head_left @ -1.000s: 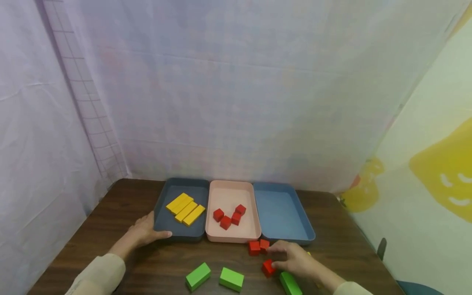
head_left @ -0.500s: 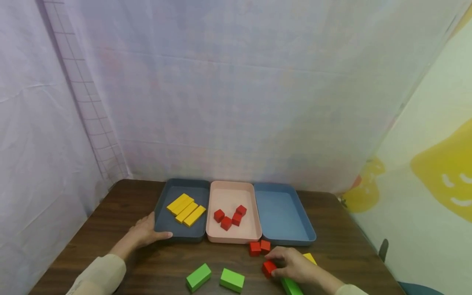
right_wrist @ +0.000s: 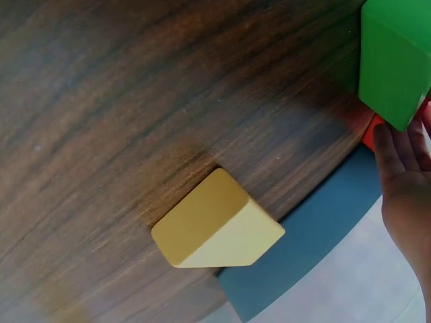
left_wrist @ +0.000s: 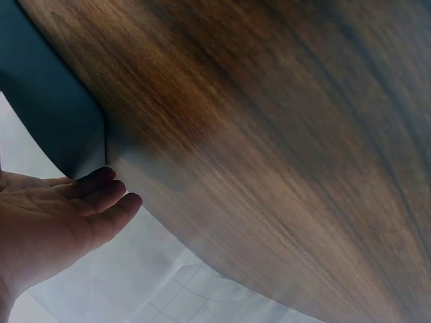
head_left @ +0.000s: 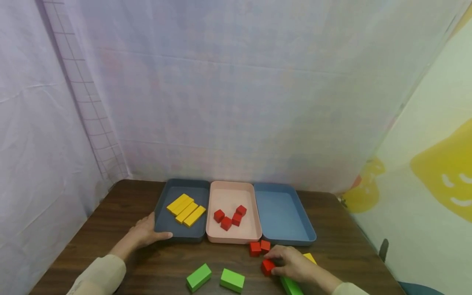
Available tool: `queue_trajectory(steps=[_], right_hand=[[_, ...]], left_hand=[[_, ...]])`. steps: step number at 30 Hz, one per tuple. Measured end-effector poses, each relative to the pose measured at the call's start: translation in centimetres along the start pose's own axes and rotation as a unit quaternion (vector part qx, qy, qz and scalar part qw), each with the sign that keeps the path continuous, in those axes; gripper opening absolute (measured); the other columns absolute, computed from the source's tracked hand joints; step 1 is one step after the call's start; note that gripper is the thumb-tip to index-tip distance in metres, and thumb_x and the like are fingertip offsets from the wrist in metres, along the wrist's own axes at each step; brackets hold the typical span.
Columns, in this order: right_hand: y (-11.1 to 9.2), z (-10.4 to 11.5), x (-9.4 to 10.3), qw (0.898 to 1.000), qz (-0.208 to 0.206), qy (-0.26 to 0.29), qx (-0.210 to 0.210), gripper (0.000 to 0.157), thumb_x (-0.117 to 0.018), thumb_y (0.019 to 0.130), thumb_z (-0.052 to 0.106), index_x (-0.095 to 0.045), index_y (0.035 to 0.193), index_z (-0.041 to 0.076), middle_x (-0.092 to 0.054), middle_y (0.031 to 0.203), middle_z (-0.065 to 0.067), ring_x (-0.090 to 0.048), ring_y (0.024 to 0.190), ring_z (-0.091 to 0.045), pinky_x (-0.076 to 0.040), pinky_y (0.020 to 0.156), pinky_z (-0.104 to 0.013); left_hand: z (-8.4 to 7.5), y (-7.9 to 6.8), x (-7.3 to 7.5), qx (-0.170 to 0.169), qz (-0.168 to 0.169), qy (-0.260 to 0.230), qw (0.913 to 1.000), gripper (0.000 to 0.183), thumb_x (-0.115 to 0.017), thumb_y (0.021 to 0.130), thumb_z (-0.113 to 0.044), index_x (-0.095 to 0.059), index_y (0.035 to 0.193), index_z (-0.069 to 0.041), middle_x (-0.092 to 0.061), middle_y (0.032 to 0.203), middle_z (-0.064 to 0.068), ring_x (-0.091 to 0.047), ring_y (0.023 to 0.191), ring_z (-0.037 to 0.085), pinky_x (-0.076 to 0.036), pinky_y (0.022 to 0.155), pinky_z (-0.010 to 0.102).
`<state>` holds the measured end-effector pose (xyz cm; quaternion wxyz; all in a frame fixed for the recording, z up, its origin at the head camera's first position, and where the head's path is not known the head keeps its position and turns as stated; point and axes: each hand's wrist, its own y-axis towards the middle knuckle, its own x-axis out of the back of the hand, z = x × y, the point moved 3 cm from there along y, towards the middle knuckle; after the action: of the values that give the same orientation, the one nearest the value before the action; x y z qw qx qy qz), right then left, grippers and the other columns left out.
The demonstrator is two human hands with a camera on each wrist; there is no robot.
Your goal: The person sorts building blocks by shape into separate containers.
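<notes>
Dark wooden table (head_left: pixel 110 229), pink plastic tray (head_left: pixel 254 229) already holding red cubes. Left hand (head_left: pixel 145 232) resting relaxed against dark grey tray (head_left: pixel 162 205). Right hand (head_left: pixel 291 264) pinching small red wooden cube (head_left: pixel 267 266) on table; probably needing lift leftward into pink tray.

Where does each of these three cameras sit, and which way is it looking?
Head: worn high, looking down at the table, three trays, both hands and sleeves.
Left wrist: low, facing the dark tray; left hand shows.
Right wrist: faces the yellow block, green block; right hand shows.
Shared: head view also shows the yellow block.
</notes>
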<state>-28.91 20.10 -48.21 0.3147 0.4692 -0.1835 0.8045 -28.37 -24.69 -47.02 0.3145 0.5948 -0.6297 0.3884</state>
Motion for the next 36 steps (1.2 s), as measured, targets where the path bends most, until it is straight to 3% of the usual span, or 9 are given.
queue_trajectory(steps=[7,15,22,30,36], right_hand=[[0.5,0.2,1.0,0.996,-0.038,0.047,-0.063,0.033,-0.072,0.075,0.035,-0.066,0.105,0.022,-0.060,0.099,0.014,-0.055,0.094,-0.008,-0.046,0.082,-0.034],[1.5,0.5,2.7,0.988,-0.138,0.039,-0.055,0.033,-0.073,0.076,0.028,-0.066,0.105,0.014,-0.062,0.096,0.008,-0.058,0.091,-0.012,-0.047,0.080,-0.033],[4.0,0.5,4.2,0.975,-0.193,0.043,-0.102,0.031,-0.073,0.076,0.020,-0.065,0.104,0.011,-0.062,0.099,0.000,-0.060,0.092,-0.019,-0.049,0.079,-0.038],[8.0,0.1,4.9,0.958,-0.202,0.042,-0.201,0.033,-0.072,0.077,0.023,-0.065,0.107,0.015,-0.062,0.102,0.001,-0.058,0.094,-0.020,-0.049,0.079,-0.040],[9.9,-0.4,4.6,0.949,-0.211,0.051,-0.228,0.035,-0.072,0.077,0.021,-0.065,0.109,0.011,-0.061,0.103,-0.003,-0.057,0.095,-0.022,-0.050,0.076,-0.038]], left_hand=[[-0.3,-0.2,0.3,0.000,-0.002,0.001,1.0000,0.113,-0.064,0.070,-0.062,-0.014,0.136,0.015,-0.025,0.132,0.041,-0.026,0.118,0.055,-0.024,0.091,0.066],[-0.4,-0.5,0.3,-0.007,-0.008,-0.002,0.9999,0.113,-0.065,0.070,-0.062,-0.014,0.137,0.013,-0.026,0.132,0.040,-0.027,0.118,0.055,-0.025,0.090,0.066],[-0.5,-0.5,0.4,-0.011,-0.006,-0.007,0.9999,0.112,-0.065,0.071,-0.061,-0.013,0.137,0.013,-0.026,0.132,0.040,-0.027,0.118,0.055,-0.025,0.090,0.066],[-0.3,-0.6,0.4,-0.002,0.007,-0.011,0.9999,0.113,-0.062,0.072,-0.062,-0.011,0.135,0.017,-0.020,0.134,0.041,-0.021,0.120,0.057,-0.019,0.092,0.067],[-0.3,-0.5,0.3,-0.005,0.002,-0.016,0.9999,0.111,-0.064,0.072,-0.060,-0.013,0.136,0.014,-0.023,0.134,0.040,-0.024,0.119,0.055,-0.021,0.092,0.066]])
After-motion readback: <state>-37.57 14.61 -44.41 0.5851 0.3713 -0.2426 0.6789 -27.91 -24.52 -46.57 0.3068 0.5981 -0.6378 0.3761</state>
